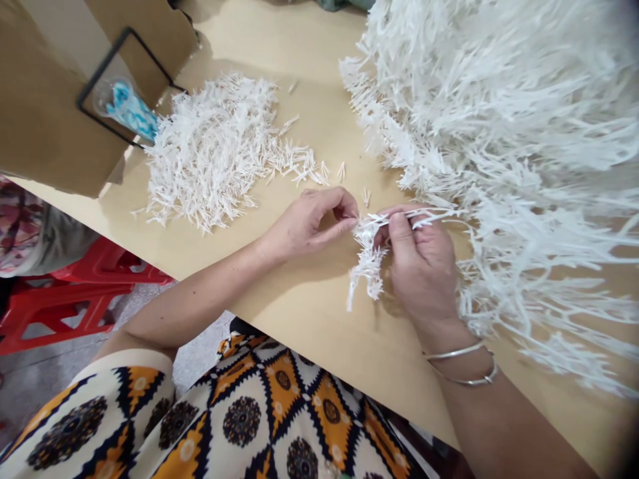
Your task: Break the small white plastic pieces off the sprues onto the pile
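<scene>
My right hand (422, 256) grips a white branching plastic sprig (368, 256) by its stems, thumb on top. The sprig's finely forked tips hang down to the left of that hand. Thumb and forefinger of my left hand (319, 223) are pinched together at the sprig's upper left edge; what lies between them is too small to make out. A small loose white piece (366, 197) lies on the table just above the hands. Left of them spreads a heap of similar small white pieces (214, 146). A large pile of long white sprigs (499, 120) fills the right side.
A cardboard box (54, 86) stands at the back left of the tan table (279, 286). Beside it are a black wire frame (104, 73) and a clear container with blue-and-white contents (130, 110). Red stools (60, 306) stand on the floor at left.
</scene>
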{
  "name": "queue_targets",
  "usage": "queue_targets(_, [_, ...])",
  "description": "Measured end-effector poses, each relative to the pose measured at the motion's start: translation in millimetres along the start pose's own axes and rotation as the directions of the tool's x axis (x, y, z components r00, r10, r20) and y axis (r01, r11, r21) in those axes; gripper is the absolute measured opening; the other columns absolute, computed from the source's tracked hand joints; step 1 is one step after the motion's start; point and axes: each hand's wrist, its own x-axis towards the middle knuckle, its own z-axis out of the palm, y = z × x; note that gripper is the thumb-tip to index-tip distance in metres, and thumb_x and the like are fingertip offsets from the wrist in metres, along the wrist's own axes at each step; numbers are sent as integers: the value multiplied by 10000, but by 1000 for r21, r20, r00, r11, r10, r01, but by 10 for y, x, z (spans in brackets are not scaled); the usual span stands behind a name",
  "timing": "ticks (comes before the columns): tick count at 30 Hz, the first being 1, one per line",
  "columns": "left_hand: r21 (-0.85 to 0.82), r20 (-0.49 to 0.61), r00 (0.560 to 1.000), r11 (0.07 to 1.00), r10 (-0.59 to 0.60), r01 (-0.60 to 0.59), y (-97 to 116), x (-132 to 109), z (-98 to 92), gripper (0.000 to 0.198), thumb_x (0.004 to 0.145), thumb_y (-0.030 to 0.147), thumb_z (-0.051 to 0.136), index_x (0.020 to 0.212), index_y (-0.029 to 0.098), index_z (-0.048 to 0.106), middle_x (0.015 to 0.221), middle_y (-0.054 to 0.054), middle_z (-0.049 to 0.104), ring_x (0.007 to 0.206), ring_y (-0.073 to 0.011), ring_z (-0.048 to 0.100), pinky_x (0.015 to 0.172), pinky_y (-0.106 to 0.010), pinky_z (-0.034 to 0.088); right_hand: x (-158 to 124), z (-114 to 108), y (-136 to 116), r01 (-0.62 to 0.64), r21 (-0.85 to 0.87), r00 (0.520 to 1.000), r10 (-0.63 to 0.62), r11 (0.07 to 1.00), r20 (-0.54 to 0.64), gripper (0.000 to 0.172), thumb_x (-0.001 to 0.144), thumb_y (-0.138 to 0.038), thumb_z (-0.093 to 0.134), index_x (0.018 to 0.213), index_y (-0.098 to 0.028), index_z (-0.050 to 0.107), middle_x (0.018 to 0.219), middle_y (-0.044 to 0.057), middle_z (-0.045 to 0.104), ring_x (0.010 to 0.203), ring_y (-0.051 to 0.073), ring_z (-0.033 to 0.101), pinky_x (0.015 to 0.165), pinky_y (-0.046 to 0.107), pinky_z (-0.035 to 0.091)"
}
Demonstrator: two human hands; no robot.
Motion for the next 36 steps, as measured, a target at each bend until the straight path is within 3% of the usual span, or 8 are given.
queue_targets(5, [-220,-6,990,966,-141,136,21,-1,-35,307,1011,488,629,956,187,608,1002,-59,721,919,-119,673,879,-275,548,0,17,111,-4,92,999,8,996,-41,195,1019,-459,589,976,-276,644,791,15,629,697,174,608,659,363,506])
queue_targets(10, [-411,19,982,894,-188,179,-6,10,-28,313,1001,492,646,940,196,565,1079,-81,735,979,-119,693,913,-282,561,-7,25,123,-23,131,999,29,991,-46,232,1020,-480,591,991,-260,658,794,7,646,702,163,619,660,348,510])
queue_targets(15, [-300,9,985,939,-172,166,-26,-7,-21,313,979,483,665,914,196,561,940,-39,705,829,-100,648,801,-257,555,8,-1,69,-13,80,1000,13,997,-4,174,1030,-432,586,954,-292,658,763,14,630,701,179,615,713,385,541])
queue_targets(20, [-153,0,996,984,-89,88,63,15,-33,251,1015,428,626,1083,187,639,1021,-67,696,859,-112,637,795,-259,552,10,-10,19,-22,24,1000,22,999,7,146,1016,-402,610,943,-288,665,742,17,646,686,188,618,711,398,545])
queue_targets(24, [-81,18,1000,996,-23,24,74,47,-24,248,1019,416,627,987,174,676,969,-67,704,859,-122,655,797,-265,541,6,-2,-14,-7,15,1000,7,1000,17,132,1005,-386,623,939,-283,674,719,15,636,658,184,611,675,387,536])
queue_targets(29, [-13,66,998,1000,24,-23,40,46,16,203,1015,358,604,900,192,610,885,-38,668,813,-130,627,750,-272,515,0,8,4,5,-20,999,-4,1000,34,139,1006,-396,627,999,-285,709,741,11,641,680,174,619,697,371,546])
queue_targets(33, [125,-127,989,988,-72,88,22,42,78,168,961,260,603,823,213,520,815,-7,591,750,-130,546,699,-286,471,-22,19,-28,19,-4,1000,-19,1000,5,190,1023,-417,605,1023,-259,710,810,9,681,673,137,621,683,324,548])
queue_targets(36, [175,-317,937,962,-147,210,-74,32,71,216,984,278,575,802,225,472,770,5,532,714,-133,492,679,-310,445,-45,20,-61,27,-28,1000,-27,999,1,215,1030,-439,592,1007,-258,706,846,14,710,652,120,612,654,298,550])
